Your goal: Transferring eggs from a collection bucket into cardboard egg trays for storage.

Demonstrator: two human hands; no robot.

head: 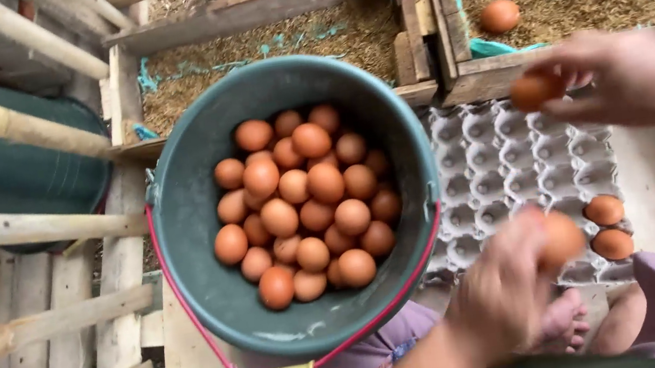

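Green bucket (205,217), full of brown eggs, sits left of grey tray (510,160). Step: loading tray. Left hand (506,291) & right hand (625,77) each closed on an egg above tray; next needs empty cups.

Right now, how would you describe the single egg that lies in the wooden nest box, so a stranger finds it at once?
Start at the green bucket full of brown eggs, then look to the top right, past the grey egg tray. There a wooden nest box holds straw. The nest egg lies alone on that straw, with no hand, tray or other egg touching it.
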